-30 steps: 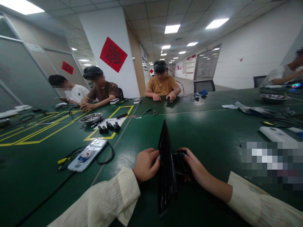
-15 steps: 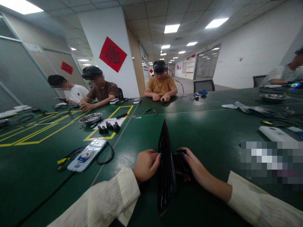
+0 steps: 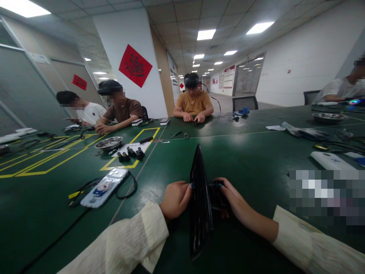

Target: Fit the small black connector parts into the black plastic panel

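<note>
A thin, glossy black panel (image 3: 201, 205) stands upright in front of me, seen almost edge-on. My left hand (image 3: 177, 198) is closed at its left side, the thumb pressed against the panel's face and the other fingers curled in. On the opposite side, a dark block-like part (image 3: 218, 196) sticks out from the panel. My right hand (image 3: 230, 196) wraps round that part, thumb on top and some fingertips showing beneath. What the part is cannot be made out, as the hand and shadow cover much of it.
On the green table (image 3: 251, 163), a phone (image 3: 105, 187) and a black cable (image 3: 134, 186) lie left. Beyond are several black fittings (image 3: 131, 153), a steel bowl (image 3: 108, 143) and a screwdriver (image 3: 177, 133). Gloves (image 3: 305, 132) and a white device (image 3: 332, 161) lie right. Other people sit around the table.
</note>
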